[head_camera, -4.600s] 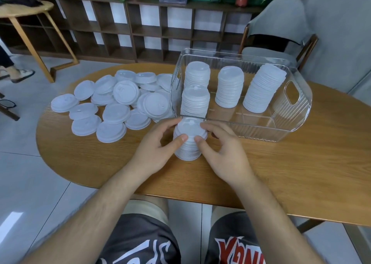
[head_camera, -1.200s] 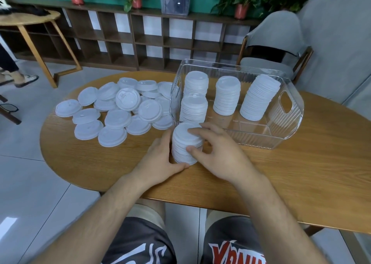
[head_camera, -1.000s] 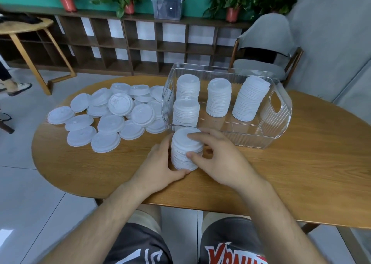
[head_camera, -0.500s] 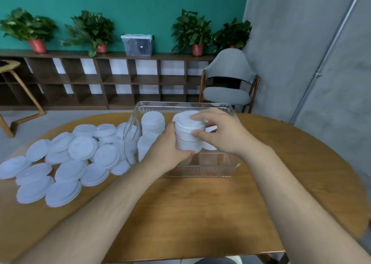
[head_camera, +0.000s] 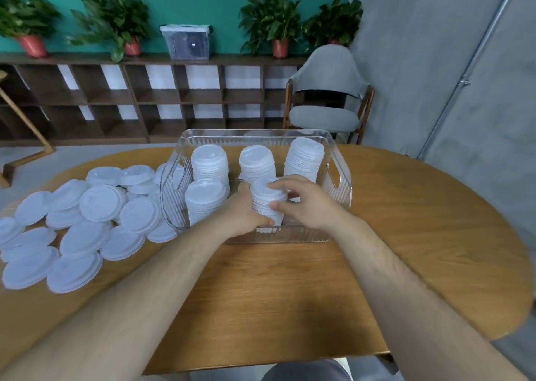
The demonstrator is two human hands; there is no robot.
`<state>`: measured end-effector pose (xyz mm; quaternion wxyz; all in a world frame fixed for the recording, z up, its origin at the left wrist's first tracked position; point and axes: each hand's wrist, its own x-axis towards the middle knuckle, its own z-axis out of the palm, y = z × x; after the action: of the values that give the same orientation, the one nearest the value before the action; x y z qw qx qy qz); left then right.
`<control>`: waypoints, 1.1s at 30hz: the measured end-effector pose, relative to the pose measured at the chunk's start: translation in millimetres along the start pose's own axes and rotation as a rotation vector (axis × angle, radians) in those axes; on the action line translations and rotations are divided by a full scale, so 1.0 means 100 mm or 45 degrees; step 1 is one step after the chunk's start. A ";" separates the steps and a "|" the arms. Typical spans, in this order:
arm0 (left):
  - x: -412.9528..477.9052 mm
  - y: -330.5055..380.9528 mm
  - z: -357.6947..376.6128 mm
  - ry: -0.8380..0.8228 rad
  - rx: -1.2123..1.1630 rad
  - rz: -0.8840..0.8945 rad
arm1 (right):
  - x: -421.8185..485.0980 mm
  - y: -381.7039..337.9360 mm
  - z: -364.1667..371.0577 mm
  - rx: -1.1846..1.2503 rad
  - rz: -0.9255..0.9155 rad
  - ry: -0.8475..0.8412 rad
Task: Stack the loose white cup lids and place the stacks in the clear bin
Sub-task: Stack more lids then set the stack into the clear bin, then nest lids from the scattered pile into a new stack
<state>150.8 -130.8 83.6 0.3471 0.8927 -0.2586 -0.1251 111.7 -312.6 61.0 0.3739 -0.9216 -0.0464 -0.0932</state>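
Observation:
A stack of white cup lids (head_camera: 265,199) sits between both my hands, inside the clear bin (head_camera: 339,195) near its front wall. My left hand (head_camera: 240,209) grips the stack's left side and my right hand (head_camera: 301,204) curls over its top and right side. Several other lid stacks (head_camera: 208,163) stand in the bin behind and to the left. Loose white lids (head_camera: 87,218) lie spread on the wooden table (head_camera: 406,235) left of the bin.
A grey chair (head_camera: 327,96) stands behind the table. A dark wooden shelf unit (head_camera: 145,96) with potted plants and a small storage box (head_camera: 188,41) lines the green back wall. A grey wall is at the right.
Both hands lifted the lid stack off the table, carried it over the bin's front wall, and have now lowered it inside the bin. The camera view tilted upward.

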 end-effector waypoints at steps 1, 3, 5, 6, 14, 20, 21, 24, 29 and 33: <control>0.00 0.01 -0.01 -0.022 0.032 0.011 | 0.00 0.00 0.01 -0.002 0.004 -0.012; 0.01 0.01 -0.03 -0.033 0.049 0.023 | 0.00 -0.01 0.02 0.000 0.009 -0.022; -0.02 -0.01 -0.03 -0.001 0.018 -0.011 | -0.01 -0.02 0.03 0.008 0.009 -0.023; -0.06 -0.03 -0.02 0.032 0.019 -0.017 | -0.01 -0.02 0.03 0.005 0.017 -0.033; -0.18 -0.17 -0.01 0.196 0.279 0.143 | -0.08 -0.10 0.06 -0.084 0.089 -0.104; -0.20 -0.24 -0.07 0.260 0.350 0.158 | -0.06 -0.12 0.20 -0.047 0.029 -0.072; -0.21 -0.24 -0.08 0.274 0.356 0.169 | -0.08 -0.12 0.21 -0.058 0.024 -0.041; -0.27 -0.23 -0.12 0.353 0.364 0.238 | -0.17 -0.21 0.20 -0.132 -0.017 0.150; -0.54 -0.23 -0.22 0.506 0.369 0.330 | -0.34 -0.65 0.34 -0.220 -0.159 0.346; -0.88 -0.42 -0.37 0.586 0.424 0.337 | -0.44 -1.04 0.59 -0.213 -0.252 0.270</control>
<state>107.7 -36.0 85.7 0.2588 0.9008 -0.3042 0.1706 60.7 -198.1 81.2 0.2878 -0.9254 -0.0894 -0.2297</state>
